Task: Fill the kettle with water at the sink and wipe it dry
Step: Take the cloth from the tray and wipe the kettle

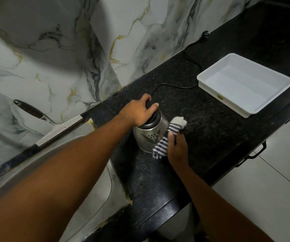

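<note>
A steel kettle (147,137) with a black lid stands on the dark granite counter (201,128), just right of the sink (36,172). My left hand (139,112) grips its top and handle from above. My right hand (176,149) holds a blue-and-white striped cloth (165,138) pressed against the kettle's right side. The cloth's pale end sticks up beyond the kettle. The kettle's handle is mostly hidden under my left hand.
A white plastic tray (245,84) sits at the right on the counter. A black power cord (175,86) runs from behind the kettle to a plug (205,34) by the marble wall. A squeegee (53,124) leans behind the sink. Tiled floor (271,172) lies at the right.
</note>
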